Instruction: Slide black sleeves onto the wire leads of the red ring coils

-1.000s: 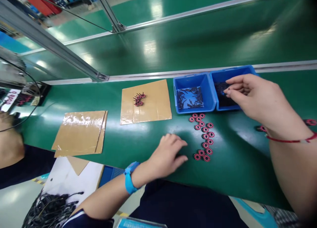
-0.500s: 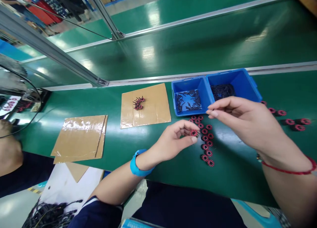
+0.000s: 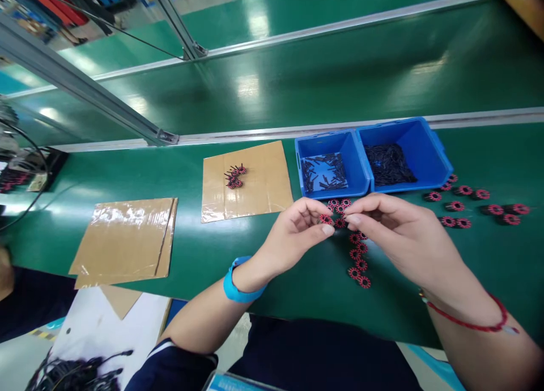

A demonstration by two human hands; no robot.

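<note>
Between the thumb and fingers of my left hand (image 3: 297, 232) is a red and black ring part (image 3: 326, 219). Close to its right side, my right hand (image 3: 395, 232) has thumb and fingertips pinched together; whatever they hold is too small to make out. Several more ring parts (image 3: 355, 255) lie on the green table below and behind the fingertips. The left blue bin (image 3: 365, 178) holds short black tubes (image 3: 334, 170), and the right blue bin (image 3: 433, 153) a pile of black pieces (image 3: 389, 163).
Ring parts with black leads (image 3: 235, 177) sit on a cardboard sheet (image 3: 266, 178). Further left lie stacked cardboard sheets (image 3: 123, 238). More ring parts (image 3: 463, 223) stand at the right. Another person's sleeve (image 3: 38, 300) shows at the left edge, above black cables (image 3: 76, 374).
My right hand has moved left and down from in front of the right bin to beside the ring in my left hand. The view has shifted slightly.
</note>
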